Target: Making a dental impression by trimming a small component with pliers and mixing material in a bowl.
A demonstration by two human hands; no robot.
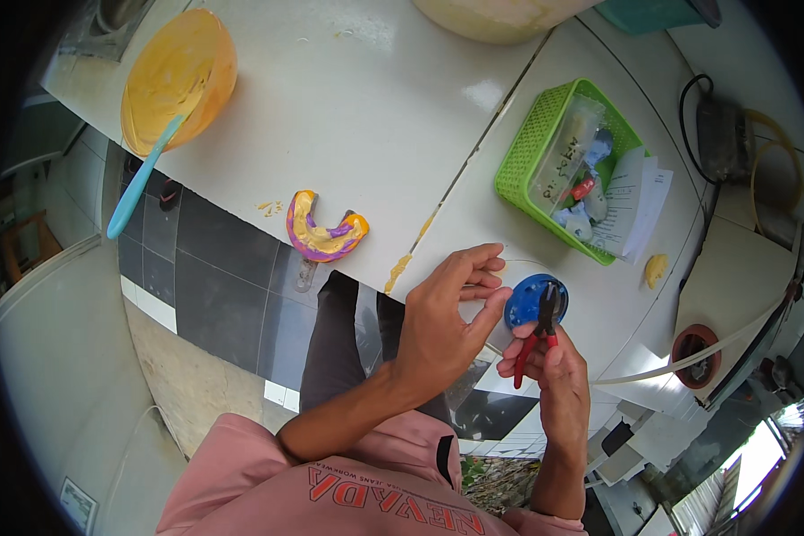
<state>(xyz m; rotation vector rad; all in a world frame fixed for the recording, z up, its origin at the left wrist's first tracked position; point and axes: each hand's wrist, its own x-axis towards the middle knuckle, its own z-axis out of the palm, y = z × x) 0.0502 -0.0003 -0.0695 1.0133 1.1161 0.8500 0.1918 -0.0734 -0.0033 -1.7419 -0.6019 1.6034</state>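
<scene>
My right hand is closed around the red handles of a pair of pliers, whose dark jaws point away from me. Just beneath the jaws is a round blue dish near the table's front edge. To its left hovers my left hand, thumb apart from the loosely curved fingers, with nothing visible in it. Farther left, a dental impression tray lies at the edge, filled with yellow and purple material, its clear handle sticking out past the edge.
An orange mixing bowl smeared with yellow paste stands at the far left, a light-blue spatula leaning out of it. A green basket holds wrapped items and papers. Beside it lies a yellow lump. A pale tub stands at the back.
</scene>
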